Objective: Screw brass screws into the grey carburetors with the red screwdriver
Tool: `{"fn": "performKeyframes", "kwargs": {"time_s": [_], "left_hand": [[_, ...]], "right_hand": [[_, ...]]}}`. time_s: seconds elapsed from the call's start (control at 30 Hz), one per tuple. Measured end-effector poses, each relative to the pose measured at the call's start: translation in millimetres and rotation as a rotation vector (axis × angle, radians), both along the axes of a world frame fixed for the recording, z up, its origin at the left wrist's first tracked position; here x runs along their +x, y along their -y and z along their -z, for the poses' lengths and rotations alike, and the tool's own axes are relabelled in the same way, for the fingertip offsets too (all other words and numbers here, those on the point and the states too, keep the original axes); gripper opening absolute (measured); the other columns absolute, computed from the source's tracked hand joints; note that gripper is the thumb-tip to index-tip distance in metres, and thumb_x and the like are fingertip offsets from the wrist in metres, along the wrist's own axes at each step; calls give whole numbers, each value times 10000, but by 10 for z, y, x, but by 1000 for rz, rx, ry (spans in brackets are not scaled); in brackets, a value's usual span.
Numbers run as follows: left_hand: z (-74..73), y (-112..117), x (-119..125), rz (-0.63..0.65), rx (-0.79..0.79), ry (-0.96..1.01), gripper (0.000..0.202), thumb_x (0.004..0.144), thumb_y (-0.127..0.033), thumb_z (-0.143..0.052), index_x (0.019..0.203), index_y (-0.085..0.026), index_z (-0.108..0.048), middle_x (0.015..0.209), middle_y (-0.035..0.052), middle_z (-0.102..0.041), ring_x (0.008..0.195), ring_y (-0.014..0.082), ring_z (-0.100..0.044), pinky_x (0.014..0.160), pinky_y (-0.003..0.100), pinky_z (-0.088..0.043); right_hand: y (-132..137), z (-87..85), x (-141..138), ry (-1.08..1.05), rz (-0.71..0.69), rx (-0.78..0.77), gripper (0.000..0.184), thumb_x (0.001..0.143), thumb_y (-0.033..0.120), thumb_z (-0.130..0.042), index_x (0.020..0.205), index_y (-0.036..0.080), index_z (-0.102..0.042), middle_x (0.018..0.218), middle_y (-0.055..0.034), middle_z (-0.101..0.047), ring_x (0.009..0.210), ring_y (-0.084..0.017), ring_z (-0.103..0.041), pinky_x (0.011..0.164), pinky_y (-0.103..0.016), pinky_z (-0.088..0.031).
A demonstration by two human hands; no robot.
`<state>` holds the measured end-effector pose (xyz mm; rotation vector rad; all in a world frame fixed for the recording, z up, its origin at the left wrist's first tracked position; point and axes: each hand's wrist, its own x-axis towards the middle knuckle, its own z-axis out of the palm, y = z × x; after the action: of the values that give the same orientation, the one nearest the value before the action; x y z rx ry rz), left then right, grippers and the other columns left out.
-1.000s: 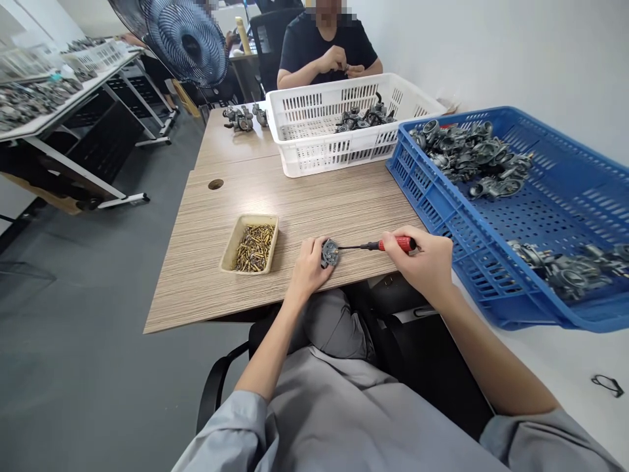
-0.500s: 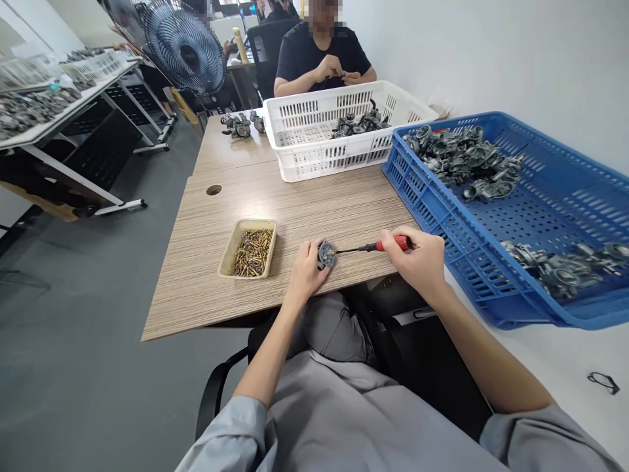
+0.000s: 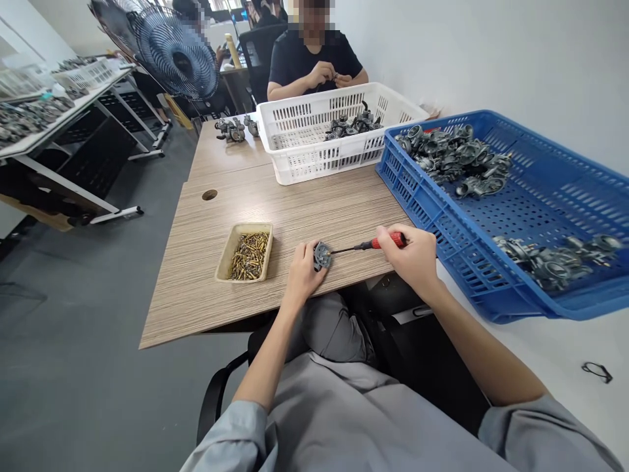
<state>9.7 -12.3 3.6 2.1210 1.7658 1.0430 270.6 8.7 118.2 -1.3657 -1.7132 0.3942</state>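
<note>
My left hand (image 3: 303, 273) is closed around a small grey metal carburetor (image 3: 323, 255) near the front edge of the wooden table (image 3: 181, 262). A red-handled screwdriver (image 3: 390, 240) is gripped in my right hand (image 3: 413, 255). Its dark shaft points left, and the tip meets the brass-coloured spot on the carburetor's side. Left of my left hand stands a cream plastic tub (image 3: 219, 262) holding many small brass screw-like pieces (image 3: 249, 254).
A blue crate (image 3: 472, 262) with grey carburetors (image 3: 457, 154) stands at the right. Behind the table's middle is a white crate (image 3: 299, 164) with more. A co-worker (image 3: 314, 56) sits beyond it, both hands on a small part. A fan (image 3: 181, 62) stands at the back left.
The whole view has shifted slightly, so things sit a little further left. Both hands keep their grips, and the screwdriver tip stays against the carburetor.
</note>
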Motion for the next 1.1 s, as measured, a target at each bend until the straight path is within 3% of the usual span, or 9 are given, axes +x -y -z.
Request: {"fn": "performKeyframes", "kwargs": {"time_s": [0.37,0.53,0.73,0.93,1.1], "left_hand": [[56,-9,-7,-55,46,-25,571,950,-247,-730,1486,-251,-535,1310,138,-660,1292,342,-650,1103,492,-581],[52,-9,0,-72,51,-31,579,928,-231,-738,1472,-238,-539,1311,147,-656,1282,346,-650,1100,495,-583],[44,-18,-11,-71,58,-32,591,908,-214,-749,1462,-230,-541,1320,147,-660,1289,350,-650,1113,497,-582],[48,-16,-15,-74,71,-27,594,905,-220,-753,1461,-246,-545,1313,136,-660,1288,346,-654,1110,497,-587],[26,-10,-4,-72,64,-22,595,908,-229,-759,1464,-257,-551,1319,135,-659,1281,345,-661,1096,494,-596]], "right_hand": [[-29,-36,-2,-52,-74,-152,533,1042,504,-640,583,234,-654,466,-4,-601,496,-195,-580,628,-357,-440],[-66,-62,71,18,-222,-156,345,1029,483,-670,794,237,-730,587,20,-680,575,-193,-632,694,-343,-457],[-87,-131,179,102,-391,-137,244,1046,484,-679,1009,247,-720,859,-22,-787,742,-214,-680,727,-322,-458],[-91,-79,142,170,-192,-155,366,1061,500,-615,789,257,-639,621,7,-646,599,-200,-552,643,-332,-358],[-113,-82,170,193,-218,-112,332,1070,481,-611,846,256,-705,709,-6,-713,648,-204,-587,665,-330,-357]]}}
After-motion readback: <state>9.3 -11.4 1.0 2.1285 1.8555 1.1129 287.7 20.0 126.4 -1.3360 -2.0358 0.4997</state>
